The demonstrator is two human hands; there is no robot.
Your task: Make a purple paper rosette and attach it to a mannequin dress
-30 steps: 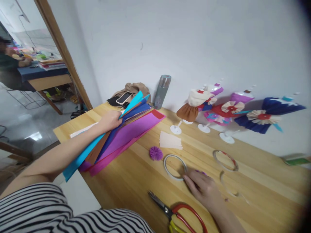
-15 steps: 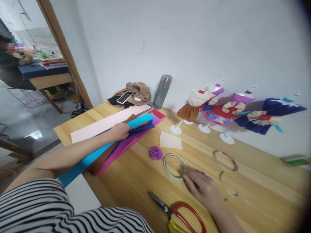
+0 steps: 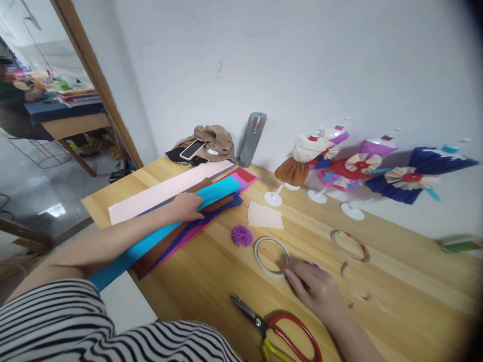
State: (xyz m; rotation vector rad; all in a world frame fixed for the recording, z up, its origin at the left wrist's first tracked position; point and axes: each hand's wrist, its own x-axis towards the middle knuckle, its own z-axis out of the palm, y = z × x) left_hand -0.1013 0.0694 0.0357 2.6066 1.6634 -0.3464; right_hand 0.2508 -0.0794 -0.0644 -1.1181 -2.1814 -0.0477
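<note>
My left hand (image 3: pixel 187 206) reaches across a stack of long coloured paper strips, its fingers closed on the bright blue crepe paper strip (image 3: pixel 222 189). Beneath it lie brown paper (image 3: pixel 151 250), dark blue paper (image 3: pixel 234 199) and magenta paper. My right hand (image 3: pixel 311 285) rests on the table with curled fingers, its fingertips beside the edge of a white tape roll (image 3: pixel 255 257). A bit of purple (image 3: pixel 314 265) peeks out behind its fingers; what they hold is hidden. A purple pleated paper rosette (image 3: pixel 242 235) and a pale paper piece (image 3: pixel 264 215) lie between the hands.
Scissors (image 3: pixel 259 324) with red and yellow handles lie near me. Another tape ring (image 3: pixel 350 246) and a loose curl of tape are at right. Several paper-dressed stemmed figures (image 3: pixel 362 168) stand by the wall. A thermos (image 3: pixel 252 141), phone (image 3: pixel 192 149) and brown cloth (image 3: pixel 215 141) sit at the back.
The strips under my left hand have settled flatter, and the blue strip now covers more of the stack's far end. My right hand has hardly moved.
</note>
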